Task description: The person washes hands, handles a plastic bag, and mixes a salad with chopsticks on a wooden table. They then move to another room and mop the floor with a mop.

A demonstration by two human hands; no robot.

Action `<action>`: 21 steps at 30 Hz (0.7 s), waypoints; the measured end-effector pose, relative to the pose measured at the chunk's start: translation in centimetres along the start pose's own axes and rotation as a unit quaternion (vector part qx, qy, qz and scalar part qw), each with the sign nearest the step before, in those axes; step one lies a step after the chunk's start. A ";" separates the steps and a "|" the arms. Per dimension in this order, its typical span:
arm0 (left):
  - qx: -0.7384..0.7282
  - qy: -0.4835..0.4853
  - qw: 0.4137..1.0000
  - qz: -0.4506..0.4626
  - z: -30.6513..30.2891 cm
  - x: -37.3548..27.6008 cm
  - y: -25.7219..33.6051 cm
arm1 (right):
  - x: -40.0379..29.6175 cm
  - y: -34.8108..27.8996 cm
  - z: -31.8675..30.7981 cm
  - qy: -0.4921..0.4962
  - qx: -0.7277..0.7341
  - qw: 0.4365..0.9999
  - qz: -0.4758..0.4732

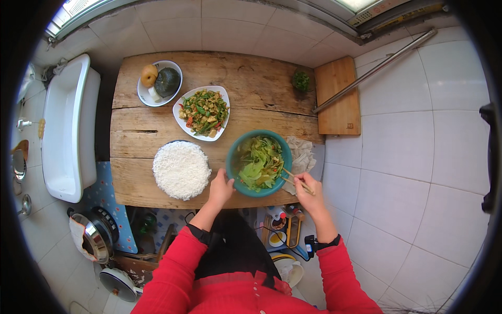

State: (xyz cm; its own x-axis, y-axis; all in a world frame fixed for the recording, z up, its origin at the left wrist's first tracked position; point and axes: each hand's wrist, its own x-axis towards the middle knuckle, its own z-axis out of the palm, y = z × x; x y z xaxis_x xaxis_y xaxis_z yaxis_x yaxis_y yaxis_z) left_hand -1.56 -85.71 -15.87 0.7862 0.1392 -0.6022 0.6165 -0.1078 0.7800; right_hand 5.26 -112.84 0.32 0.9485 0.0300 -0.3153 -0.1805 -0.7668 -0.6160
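Observation:
A teal bowl [230, 151] stands near the front edge of the wooden table. Sliced green leafy vegetable [257, 167] with small red bits fills it. My left hand [222, 187] grips the bowl's lower left rim, thumb against the edge. In my right hand [311, 192] is a pair of wooden chopsticks [289, 179], their tips over the right part of the vegetables. Left of the bowl, a heap of white rice [181, 170] rises above its container, which it mostly hides. Behind sits a white plate [222, 94] of stir-fried green peppers, egg and red pieces [204, 112].
An enamel bowl [159, 66] holds a dark green squash and a round brown fruit. A crumpled cloth [301, 153] lies right of the teal bowl. A cutting board [338, 96] and a metal tube [376, 70] lean at right. At left is a white sink [64, 129].

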 end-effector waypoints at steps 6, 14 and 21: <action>-0.008 -0.025 1.000 -0.012 -0.4 0.0 0.2 | 0.2 1.8 7.9 0.035 0.315 0.945 0.084; -0.017 -0.022 1.000 -0.007 -0.4 0.3 -0.4 | 0.5 -3.5 7.4 -0.016 0.157 0.984 -0.078; 0.011 -0.012 1.000 -0.012 -0.5 0.0 0.0 | 3.7 -2.9 3.0 -0.044 0.088 0.995 -0.004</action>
State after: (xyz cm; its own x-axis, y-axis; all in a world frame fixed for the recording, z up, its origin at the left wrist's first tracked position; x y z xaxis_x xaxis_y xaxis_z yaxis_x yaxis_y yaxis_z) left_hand -1.54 -85.23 -15.76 0.7720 0.1191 -0.6244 0.6355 -0.1262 0.7617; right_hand 8.51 -108.60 -1.26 0.9248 0.0986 -0.3674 -0.2231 -0.6416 -0.7339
